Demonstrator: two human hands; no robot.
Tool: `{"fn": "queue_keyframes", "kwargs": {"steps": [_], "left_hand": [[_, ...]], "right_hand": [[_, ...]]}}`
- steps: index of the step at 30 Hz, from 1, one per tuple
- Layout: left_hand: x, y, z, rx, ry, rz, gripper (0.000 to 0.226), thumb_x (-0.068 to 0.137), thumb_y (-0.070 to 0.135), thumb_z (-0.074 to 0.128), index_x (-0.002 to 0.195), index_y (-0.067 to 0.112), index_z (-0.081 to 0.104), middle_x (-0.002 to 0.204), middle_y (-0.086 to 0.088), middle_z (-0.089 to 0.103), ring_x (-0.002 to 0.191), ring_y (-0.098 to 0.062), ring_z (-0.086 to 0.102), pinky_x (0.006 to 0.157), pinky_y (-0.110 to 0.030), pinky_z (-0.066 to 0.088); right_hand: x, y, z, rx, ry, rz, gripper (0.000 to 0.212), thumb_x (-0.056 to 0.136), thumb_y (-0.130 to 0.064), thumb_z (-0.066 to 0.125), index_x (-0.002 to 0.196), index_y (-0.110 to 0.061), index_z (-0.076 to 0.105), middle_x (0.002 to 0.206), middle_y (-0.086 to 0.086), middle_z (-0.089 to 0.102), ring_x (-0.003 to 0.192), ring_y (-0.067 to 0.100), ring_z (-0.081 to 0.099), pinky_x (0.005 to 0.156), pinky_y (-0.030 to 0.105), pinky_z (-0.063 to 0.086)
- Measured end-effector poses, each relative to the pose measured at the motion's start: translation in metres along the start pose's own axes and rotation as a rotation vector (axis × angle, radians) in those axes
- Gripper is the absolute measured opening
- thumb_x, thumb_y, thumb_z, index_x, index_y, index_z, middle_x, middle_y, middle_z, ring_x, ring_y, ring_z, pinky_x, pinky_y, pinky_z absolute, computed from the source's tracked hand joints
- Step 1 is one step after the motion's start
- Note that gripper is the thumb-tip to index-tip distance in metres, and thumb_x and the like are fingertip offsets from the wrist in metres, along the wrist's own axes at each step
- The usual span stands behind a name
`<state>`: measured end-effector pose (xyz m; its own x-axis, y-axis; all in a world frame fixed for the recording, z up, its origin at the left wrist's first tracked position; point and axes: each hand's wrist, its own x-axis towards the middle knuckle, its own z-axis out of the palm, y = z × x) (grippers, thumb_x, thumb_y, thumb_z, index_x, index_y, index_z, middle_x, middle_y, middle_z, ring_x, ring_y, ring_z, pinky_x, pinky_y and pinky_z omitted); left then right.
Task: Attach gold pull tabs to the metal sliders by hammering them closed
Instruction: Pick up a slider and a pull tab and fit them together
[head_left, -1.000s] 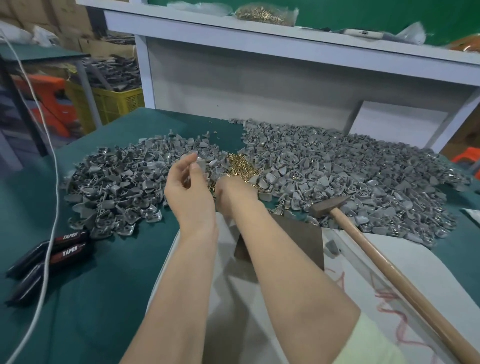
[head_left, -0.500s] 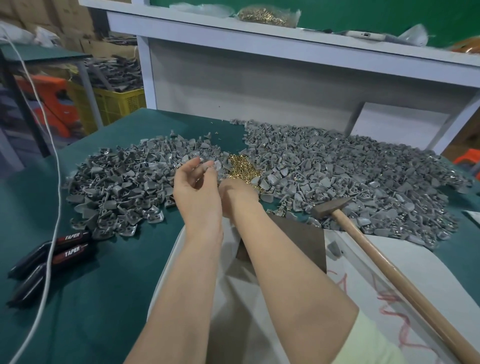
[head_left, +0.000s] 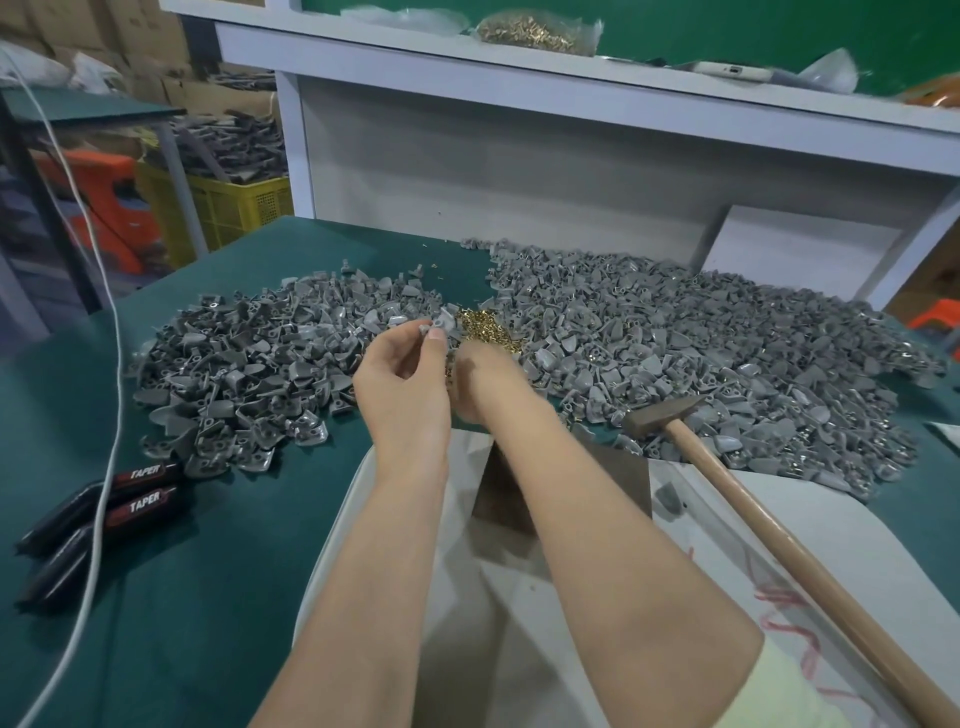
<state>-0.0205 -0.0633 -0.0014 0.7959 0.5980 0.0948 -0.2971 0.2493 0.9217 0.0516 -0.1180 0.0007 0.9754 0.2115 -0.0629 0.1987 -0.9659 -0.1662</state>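
Note:
Two big piles of grey metal sliders lie on the green table: a left pile (head_left: 244, 374) and a right pile (head_left: 691, 353). Between them sits a small heap of gold pull tabs (head_left: 485, 327). My left hand (head_left: 402, 384) pinches one grey slider (head_left: 440, 326) at its fingertips, lifted just above the pile. My right hand (head_left: 483, 382) reaches into the gold tabs with fingers curled; what they hold is hidden behind the hand. A wooden-handled hammer (head_left: 769, 530) lies untouched at the right, its head beside a dark metal block (head_left: 618, 478).
White sheeting (head_left: 519, 597) covers the table's near edge under my forearms. Two black "TAPER" tools (head_left: 98, 509) and a white cable (head_left: 98, 467) lie at the left. A white shelf (head_left: 519, 67) with a bag of gold parts (head_left: 535, 31) stands behind the piles.
My left hand has closed its fingers on a grey slider and raised it slightly. The right hand stays at the gold tabs.

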Motion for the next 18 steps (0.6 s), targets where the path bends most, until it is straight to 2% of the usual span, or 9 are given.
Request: {"fn": "queue_keyframes", "kwargs": {"steps": [2, 4, 6, 10, 12, 14, 15, 18], "left_hand": [[-0.002, 0.002, 0.0, 0.014, -0.094, 0.038, 0.014, 0.09, 0.009, 0.062, 0.083, 0.022, 0.064, 0.083, 0.008, 0.067, 0.074, 0.005, 0.061, 0.068, -0.007, 0.046], [-0.006, 0.002, 0.002, 0.111, -0.238, 0.089, 0.014, 0.09, 0.01, 0.062, 0.083, 0.022, 0.064, 0.082, 0.008, 0.066, 0.074, 0.003, 0.061, 0.07, -0.01, 0.046], [-0.011, 0.002, 0.006, 0.269, -0.388, 0.138, 0.011, 0.089, 0.013, 0.063, 0.084, 0.023, 0.064, 0.083, 0.007, 0.067, 0.079, -0.005, 0.06, 0.076, -0.017, 0.047], [-0.029, 0.0, 0.013, 0.581, -0.719, 0.229, 0.004, 0.087, 0.017, 0.066, 0.086, 0.021, 0.066, 0.085, 0.015, 0.064, 0.086, -0.004, 0.058, 0.083, -0.015, 0.043], [-0.038, -0.002, 0.016, 0.74, -0.814, 0.259, 0.006, 0.086, 0.022, 0.066, 0.084, 0.027, 0.063, 0.083, 0.018, 0.062, 0.088, -0.004, 0.059, 0.09, -0.026, 0.044], [-0.043, -0.003, 0.017, 0.892, -0.84, 0.301, 0.011, 0.085, 0.026, 0.066, 0.081, 0.032, 0.058, 0.082, 0.017, 0.062, 0.092, -0.008, 0.061, 0.097, -0.037, 0.041], [-0.044, -0.003, 0.018, 0.954, -0.842, 0.316, 0.013, 0.085, 0.027, 0.066, 0.081, 0.034, 0.056, 0.082, 0.018, 0.061, 0.094, -0.009, 0.061, 0.099, -0.039, 0.039], [-0.045, -0.004, 0.017, 1.092, -0.845, 0.347, 0.011, 0.085, 0.033, 0.064, 0.081, 0.037, 0.054, 0.091, 0.017, 0.058, 0.103, -0.011, 0.055, 0.096, -0.036, 0.031]], "right_hand": [[-0.005, 0.014, -0.016, 0.11, 0.103, 0.024, 0.012, 0.089, -0.005, 0.053, 0.098, -0.003, 0.06, 0.108, 0.009, 0.065, 0.097, 0.025, 0.061, 0.082, 0.032, 0.048], [-0.019, 0.036, -0.032, 0.327, 0.196, 0.042, 0.015, 0.093, -0.006, 0.05, 0.096, -0.011, 0.063, 0.103, 0.0, 0.064, 0.09, 0.017, 0.061, 0.08, 0.031, 0.05], [-0.043, 0.062, -0.045, 0.595, 0.263, 0.074, 0.015, 0.095, -0.009, 0.05, 0.087, -0.02, 0.058, 0.096, -0.005, 0.064, 0.079, 0.01, 0.061, 0.066, 0.027, 0.052], [-0.096, 0.107, -0.047, 0.937, 0.381, 0.143, 0.015, 0.093, -0.007, 0.054, 0.095, -0.015, 0.066, 0.084, -0.001, 0.068, 0.069, 0.002, 0.064, 0.056, 0.013, 0.049], [-0.118, 0.12, -0.037, 0.997, 0.394, 0.146, 0.021, 0.091, -0.003, 0.055, 0.091, -0.019, 0.069, 0.085, 0.001, 0.07, 0.069, 0.005, 0.063, 0.061, 0.012, 0.048], [-0.131, 0.126, -0.027, 0.965, 0.386, 0.122, 0.03, 0.09, 0.0, 0.056, 0.085, -0.027, 0.07, 0.085, 0.001, 0.07, 0.073, 0.01, 0.061, 0.068, 0.019, 0.047], [-0.133, 0.126, -0.023, 0.956, 0.379, 0.101, 0.032, 0.09, 0.001, 0.056, 0.084, -0.027, 0.07, 0.085, 0.001, 0.07, 0.074, 0.009, 0.06, 0.069, 0.022, 0.047], [-0.132, 0.119, -0.015, 0.89, 0.395, 0.002, 0.032, 0.089, 0.005, 0.053, 0.089, -0.023, 0.069, 0.084, -0.004, 0.069, 0.069, -0.007, 0.059, 0.067, 0.009, 0.047]]}}
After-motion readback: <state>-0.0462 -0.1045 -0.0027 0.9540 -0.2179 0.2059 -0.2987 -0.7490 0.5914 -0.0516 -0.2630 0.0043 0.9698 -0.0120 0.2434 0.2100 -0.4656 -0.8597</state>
